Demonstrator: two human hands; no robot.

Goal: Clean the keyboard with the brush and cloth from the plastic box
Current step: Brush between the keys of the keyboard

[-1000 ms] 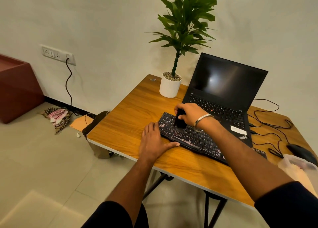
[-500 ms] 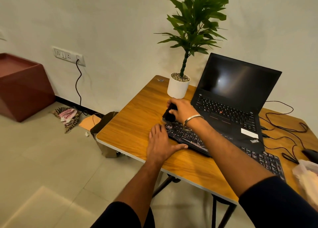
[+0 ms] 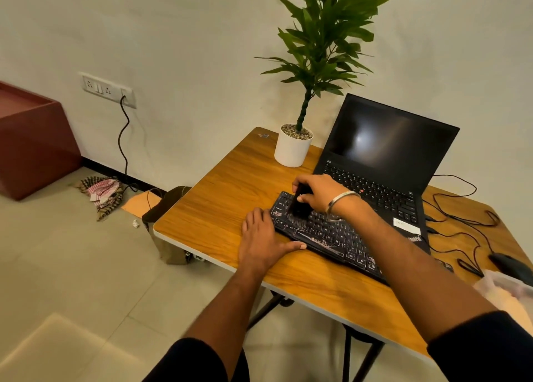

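The left hand (image 3: 261, 242) is lying flat with straight fingers on the wooden tabletop (image 3: 219, 197), thumb touching the near edge of the flat black external keyboard (image 3: 331, 234), steadying it. Just beyond, the right hand (image 3: 318, 193) is curling its fingers round the small dark brush (image 3: 300, 205), bristles touching the left-end keys. Risks: hard strokes are likely popping keycaps or sliding the keyboard toward the open black laptop (image 3: 383, 162) behind the grip. The translucent plastic box (image 3: 510, 292) is sitting well right of the grip.
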